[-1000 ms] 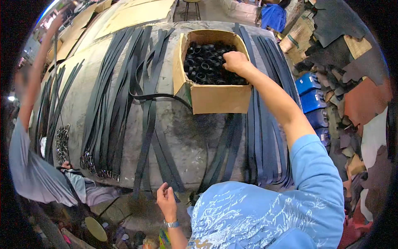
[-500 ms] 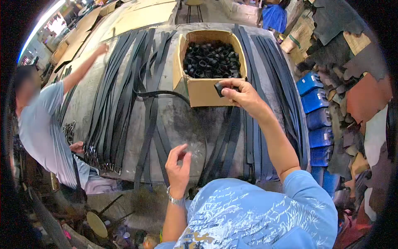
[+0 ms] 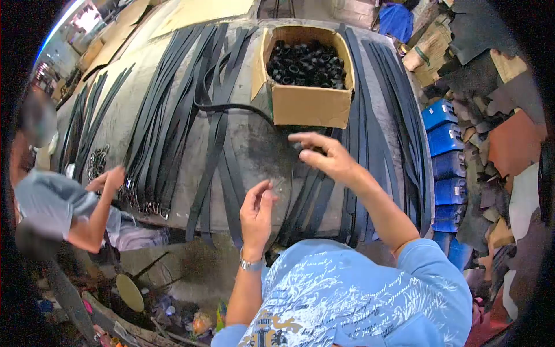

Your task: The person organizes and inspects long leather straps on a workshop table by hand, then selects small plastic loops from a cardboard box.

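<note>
My right hand (image 3: 325, 155) is just in front of the cardboard box (image 3: 309, 107), thumb and forefinger closed on a small black loop (image 3: 297, 146) that is mostly hidden by the fingers. Inside the box lies a heap of similar black loops (image 3: 306, 65). Lower and to the left, my left hand (image 3: 258, 213) hovers over the table, fingers loosely curled, a gap between thumb and forefinger, and nothing visible in it. Long black straps (image 3: 215, 153) lie on the table beside it, and more black straps (image 3: 315, 202) lie between my hands.
Bundles of black straps lie left (image 3: 159, 115) and right (image 3: 399, 121) on the grey table (image 3: 254, 150). At the left edge a co-worker (image 3: 58, 202) handles strap ends with metal hooks. Blue bins (image 3: 445, 139) and leather pieces (image 3: 514, 139) line the right side.
My right hand has come down and left from the box's front edge with the black loop. My left hand has risen slightly to the right. The co-worker's outstretched arm has drawn back.
</note>
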`<action>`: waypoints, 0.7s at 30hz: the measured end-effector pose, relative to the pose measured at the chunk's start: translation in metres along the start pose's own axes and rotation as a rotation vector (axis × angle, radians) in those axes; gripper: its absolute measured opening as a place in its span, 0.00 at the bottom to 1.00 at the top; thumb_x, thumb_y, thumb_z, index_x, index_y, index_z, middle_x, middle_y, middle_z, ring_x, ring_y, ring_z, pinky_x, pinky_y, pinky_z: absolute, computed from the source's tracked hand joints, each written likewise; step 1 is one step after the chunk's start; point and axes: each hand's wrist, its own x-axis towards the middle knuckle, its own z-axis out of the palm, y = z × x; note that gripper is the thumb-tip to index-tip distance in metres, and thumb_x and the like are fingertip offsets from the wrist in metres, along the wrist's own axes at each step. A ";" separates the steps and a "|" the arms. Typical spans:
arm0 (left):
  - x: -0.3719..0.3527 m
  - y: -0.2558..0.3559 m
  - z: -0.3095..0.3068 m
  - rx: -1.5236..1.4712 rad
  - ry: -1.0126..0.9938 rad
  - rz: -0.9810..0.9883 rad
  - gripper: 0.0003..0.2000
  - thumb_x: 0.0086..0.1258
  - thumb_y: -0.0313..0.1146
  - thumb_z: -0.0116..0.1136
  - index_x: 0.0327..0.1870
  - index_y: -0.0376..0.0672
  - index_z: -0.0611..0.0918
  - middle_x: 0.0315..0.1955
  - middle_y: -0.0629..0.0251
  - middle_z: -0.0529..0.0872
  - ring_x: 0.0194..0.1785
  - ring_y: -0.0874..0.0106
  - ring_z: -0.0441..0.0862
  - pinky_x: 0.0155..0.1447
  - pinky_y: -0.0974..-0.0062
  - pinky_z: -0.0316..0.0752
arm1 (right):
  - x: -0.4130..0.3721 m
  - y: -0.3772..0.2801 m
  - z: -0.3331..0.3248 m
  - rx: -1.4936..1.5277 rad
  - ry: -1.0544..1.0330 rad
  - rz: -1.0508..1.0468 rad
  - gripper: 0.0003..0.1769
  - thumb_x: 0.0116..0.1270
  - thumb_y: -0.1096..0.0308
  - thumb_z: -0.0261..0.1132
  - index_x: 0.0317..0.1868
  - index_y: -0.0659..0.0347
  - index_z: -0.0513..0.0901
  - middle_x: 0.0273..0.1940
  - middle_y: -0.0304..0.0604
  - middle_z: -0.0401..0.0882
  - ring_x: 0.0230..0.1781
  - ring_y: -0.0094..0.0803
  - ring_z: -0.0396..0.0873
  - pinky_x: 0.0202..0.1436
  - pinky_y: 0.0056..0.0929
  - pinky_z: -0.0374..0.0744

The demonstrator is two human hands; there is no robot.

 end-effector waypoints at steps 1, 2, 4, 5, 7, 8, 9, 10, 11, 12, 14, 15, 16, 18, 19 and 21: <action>-0.003 -0.004 -0.005 0.008 0.018 -0.019 0.15 0.78 0.33 0.54 0.58 0.34 0.78 0.50 0.61 0.84 0.45 0.76 0.82 0.51 0.77 0.78 | 0.007 -0.008 -0.012 -0.011 0.077 -0.019 0.21 0.68 0.62 0.65 0.59 0.60 0.81 0.43 0.38 0.80 0.47 0.25 0.76 0.54 0.28 0.74; -0.005 -0.010 -0.010 0.018 0.036 -0.041 0.14 0.78 0.33 0.54 0.58 0.34 0.78 0.50 0.61 0.84 0.45 0.76 0.82 0.51 0.76 0.78 | 0.016 -0.016 -0.026 -0.021 0.154 -0.036 0.22 0.68 0.62 0.65 0.60 0.60 0.81 0.43 0.38 0.80 0.46 0.25 0.76 0.54 0.28 0.75; -0.007 -0.020 -0.015 0.040 0.071 -0.080 0.13 0.77 0.32 0.54 0.56 0.34 0.79 0.49 0.61 0.84 0.45 0.77 0.82 0.52 0.77 0.77 | 0.044 -0.021 -0.072 -0.061 0.315 -0.115 0.21 0.69 0.61 0.64 0.58 0.62 0.81 0.48 0.41 0.82 0.48 0.27 0.78 0.55 0.28 0.75; -0.005 -0.023 -0.015 0.060 0.083 -0.090 0.13 0.77 0.32 0.54 0.56 0.34 0.79 0.49 0.61 0.84 0.45 0.76 0.82 0.52 0.77 0.77 | 0.054 -0.029 -0.093 -0.122 0.419 -0.186 0.19 0.70 0.61 0.64 0.57 0.63 0.81 0.50 0.43 0.82 0.50 0.28 0.78 0.56 0.27 0.75; 0.005 -0.023 -0.006 0.072 0.106 -0.085 0.12 0.77 0.31 0.55 0.54 0.34 0.80 0.47 0.62 0.85 0.45 0.76 0.82 0.52 0.78 0.77 | 0.071 -0.038 -0.135 -0.188 0.577 -0.193 0.18 0.71 0.60 0.65 0.54 0.63 0.82 0.49 0.42 0.83 0.50 0.28 0.78 0.56 0.27 0.75; 0.013 -0.017 -0.002 0.126 0.089 -0.033 0.12 0.77 0.31 0.55 0.54 0.34 0.80 0.47 0.63 0.85 0.45 0.76 0.82 0.52 0.78 0.77 | 0.079 -0.038 -0.153 -0.231 0.644 -0.295 0.16 0.71 0.61 0.65 0.54 0.61 0.82 0.44 0.40 0.83 0.45 0.26 0.77 0.51 0.25 0.75; 0.024 -0.007 0.003 0.179 0.074 0.017 0.11 0.77 0.31 0.55 0.54 0.35 0.80 0.47 0.63 0.85 0.45 0.76 0.82 0.52 0.78 0.77 | 0.082 -0.051 -0.162 -0.164 0.693 -0.261 0.16 0.71 0.61 0.65 0.54 0.61 0.82 0.43 0.40 0.83 0.44 0.26 0.77 0.50 0.25 0.76; 0.033 0.003 0.009 0.234 0.065 0.059 0.11 0.77 0.30 0.55 0.54 0.35 0.80 0.47 0.63 0.85 0.45 0.76 0.82 0.52 0.78 0.77 | 0.089 -0.052 -0.171 -0.161 0.719 -0.295 0.16 0.72 0.60 0.64 0.54 0.59 0.82 0.40 0.37 0.81 0.40 0.24 0.75 0.45 0.22 0.74; 0.044 0.013 0.017 0.210 0.087 0.080 0.10 0.76 0.28 0.55 0.53 0.35 0.80 0.47 0.64 0.85 0.45 0.77 0.82 0.51 0.78 0.77 | 0.096 -0.053 -0.179 -0.160 0.746 -0.328 0.16 0.72 0.59 0.64 0.55 0.58 0.82 0.37 0.35 0.80 0.36 0.21 0.74 0.40 0.20 0.72; 0.053 0.024 0.024 0.215 0.102 0.102 0.10 0.76 0.28 0.55 0.53 0.36 0.80 0.48 0.64 0.85 0.45 0.77 0.82 0.51 0.78 0.77 | 0.109 -0.055 -0.184 -0.216 0.759 -0.441 0.17 0.73 0.57 0.63 0.56 0.57 0.82 0.33 0.30 0.78 0.29 0.16 0.70 0.32 0.15 0.68; 0.072 0.043 0.036 0.232 0.119 0.156 0.10 0.76 0.27 0.55 0.54 0.36 0.80 0.48 0.63 0.85 0.45 0.77 0.82 0.51 0.78 0.77 | 0.144 -0.038 -0.197 -0.376 0.688 -0.451 0.18 0.72 0.56 0.63 0.55 0.58 0.81 0.43 0.39 0.83 0.45 0.25 0.78 0.48 0.25 0.75; 0.081 0.048 0.041 0.235 0.107 0.179 0.10 0.75 0.27 0.55 0.54 0.36 0.80 0.48 0.63 0.85 0.45 0.77 0.82 0.51 0.78 0.77 | 0.153 -0.039 -0.186 -0.404 0.673 -0.336 0.19 0.72 0.55 0.63 0.56 0.57 0.81 0.45 0.42 0.83 0.46 0.30 0.79 0.51 0.28 0.76; 0.089 0.052 0.045 0.257 0.100 0.183 0.10 0.76 0.27 0.55 0.54 0.36 0.80 0.48 0.63 0.85 0.45 0.76 0.82 0.52 0.78 0.77 | 0.166 -0.044 -0.173 -0.433 0.656 -0.222 0.21 0.71 0.53 0.62 0.56 0.57 0.81 0.47 0.44 0.84 0.48 0.35 0.81 0.53 0.31 0.76; 0.101 0.056 0.053 0.289 0.092 0.188 0.10 0.76 0.26 0.55 0.54 0.36 0.80 0.48 0.63 0.85 0.45 0.76 0.82 0.52 0.78 0.78 | 0.215 0.000 -0.174 -0.720 0.602 -0.256 0.20 0.69 0.53 0.62 0.54 0.55 0.82 0.50 0.50 0.84 0.52 0.48 0.82 0.56 0.43 0.78; 0.107 0.057 0.057 0.310 0.097 0.185 0.10 0.75 0.26 0.55 0.54 0.36 0.81 0.48 0.63 0.85 0.45 0.76 0.82 0.51 0.78 0.77 | 0.246 0.034 -0.178 -0.824 0.524 -0.252 0.22 0.67 0.51 0.60 0.54 0.54 0.82 0.54 0.52 0.81 0.55 0.52 0.79 0.59 0.47 0.76; 0.116 0.055 0.061 0.351 0.104 0.164 0.10 0.75 0.26 0.55 0.53 0.36 0.81 0.48 0.63 0.85 0.45 0.76 0.82 0.51 0.78 0.77 | 0.272 0.072 -0.175 -0.958 0.403 -0.142 0.21 0.66 0.54 0.62 0.56 0.53 0.82 0.56 0.52 0.79 0.56 0.52 0.78 0.61 0.50 0.75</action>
